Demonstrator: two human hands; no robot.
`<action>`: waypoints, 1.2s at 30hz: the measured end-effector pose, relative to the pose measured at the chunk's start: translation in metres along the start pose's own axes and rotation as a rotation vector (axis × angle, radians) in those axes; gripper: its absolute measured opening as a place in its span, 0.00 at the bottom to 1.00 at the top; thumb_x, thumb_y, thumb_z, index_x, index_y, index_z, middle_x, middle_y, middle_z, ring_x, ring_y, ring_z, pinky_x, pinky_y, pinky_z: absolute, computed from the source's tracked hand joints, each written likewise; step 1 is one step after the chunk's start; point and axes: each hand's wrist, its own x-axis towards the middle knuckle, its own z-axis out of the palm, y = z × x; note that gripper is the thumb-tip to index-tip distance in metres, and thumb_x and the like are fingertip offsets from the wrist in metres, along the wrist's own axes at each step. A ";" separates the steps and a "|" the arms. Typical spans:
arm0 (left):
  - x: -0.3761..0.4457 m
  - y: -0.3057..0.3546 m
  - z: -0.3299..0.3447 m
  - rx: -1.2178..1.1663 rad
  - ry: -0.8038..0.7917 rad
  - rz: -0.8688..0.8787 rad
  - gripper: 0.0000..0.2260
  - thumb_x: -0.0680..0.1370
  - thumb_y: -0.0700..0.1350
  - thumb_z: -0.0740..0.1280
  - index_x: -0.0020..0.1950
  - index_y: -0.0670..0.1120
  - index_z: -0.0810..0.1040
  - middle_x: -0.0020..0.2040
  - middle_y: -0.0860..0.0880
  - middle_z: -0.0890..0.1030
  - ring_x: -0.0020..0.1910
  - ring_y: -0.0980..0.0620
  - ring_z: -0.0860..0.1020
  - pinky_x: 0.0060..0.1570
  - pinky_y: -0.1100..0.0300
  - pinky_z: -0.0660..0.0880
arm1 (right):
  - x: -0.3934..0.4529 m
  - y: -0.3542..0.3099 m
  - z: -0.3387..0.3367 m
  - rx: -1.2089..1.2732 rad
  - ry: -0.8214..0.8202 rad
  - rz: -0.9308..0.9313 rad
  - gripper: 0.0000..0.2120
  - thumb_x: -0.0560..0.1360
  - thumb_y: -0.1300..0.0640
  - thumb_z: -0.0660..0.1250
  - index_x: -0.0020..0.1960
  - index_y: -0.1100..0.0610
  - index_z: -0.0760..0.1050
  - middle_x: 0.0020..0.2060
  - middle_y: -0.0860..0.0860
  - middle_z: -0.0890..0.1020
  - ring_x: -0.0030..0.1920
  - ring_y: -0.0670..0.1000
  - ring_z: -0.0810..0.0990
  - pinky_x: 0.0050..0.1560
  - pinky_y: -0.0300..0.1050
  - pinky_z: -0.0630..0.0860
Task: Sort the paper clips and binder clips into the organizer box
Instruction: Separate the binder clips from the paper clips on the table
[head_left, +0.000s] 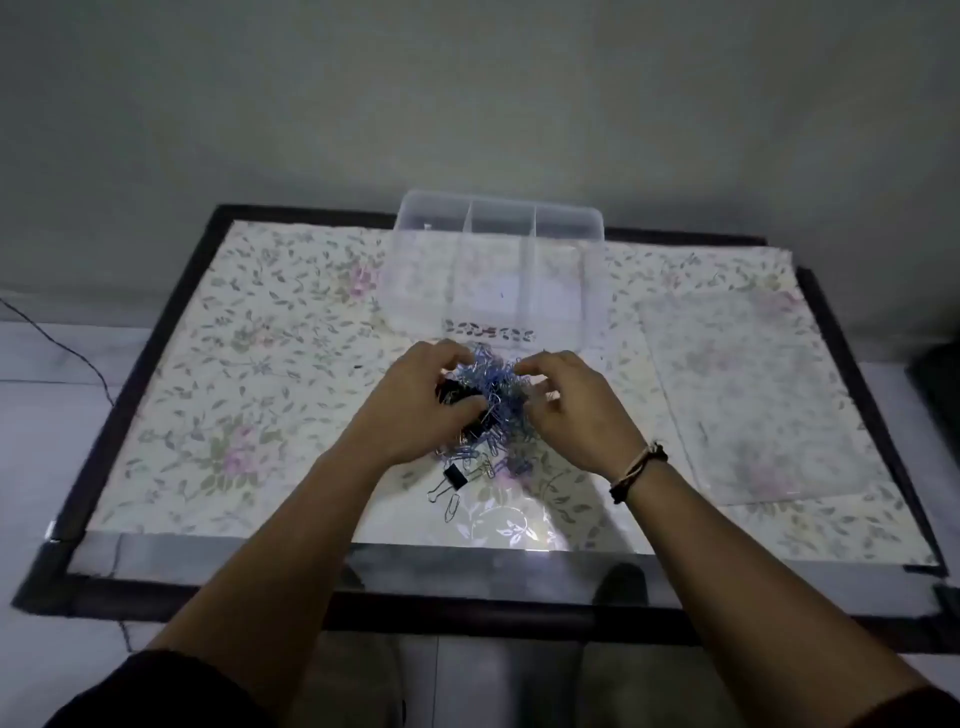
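Two hands of mine are cupped round one tangled heap of blue paper clips on the table, just in front of the clear box: my left hand curls round black binder clips at its edge, my right hand pinches into the wire. The box looks nearly bare. I judge the snag is the risk: lifting one clip could drag a chain along and scatter it, or drop mixed kinds into one compartment.

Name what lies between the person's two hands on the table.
In the head view, a tangled heap of blue paper clips with black binder clips lies between the left hand and right hand.
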 end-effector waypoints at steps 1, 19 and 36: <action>0.007 -0.002 0.007 0.115 -0.044 0.038 0.24 0.74 0.57 0.72 0.68 0.55 0.72 0.61 0.50 0.74 0.60 0.50 0.73 0.57 0.57 0.70 | 0.008 0.006 0.004 -0.082 -0.026 -0.026 0.22 0.76 0.63 0.66 0.69 0.53 0.72 0.65 0.52 0.73 0.62 0.52 0.76 0.63 0.42 0.73; 0.022 -0.041 0.016 0.413 0.158 0.008 0.16 0.76 0.50 0.68 0.62 0.46 0.77 0.56 0.44 0.75 0.53 0.42 0.76 0.52 0.50 0.74 | 0.040 0.022 0.017 -0.348 -0.120 -0.122 0.22 0.76 0.53 0.68 0.70 0.50 0.72 0.62 0.50 0.73 0.58 0.52 0.76 0.53 0.51 0.79; 0.026 -0.045 0.002 0.506 0.175 -0.055 0.14 0.75 0.54 0.71 0.58 0.52 0.81 0.56 0.48 0.78 0.57 0.44 0.76 0.57 0.44 0.73 | 0.038 0.021 0.011 -0.474 -0.131 -0.068 0.13 0.74 0.52 0.67 0.58 0.47 0.77 0.52 0.47 0.78 0.51 0.53 0.78 0.42 0.47 0.76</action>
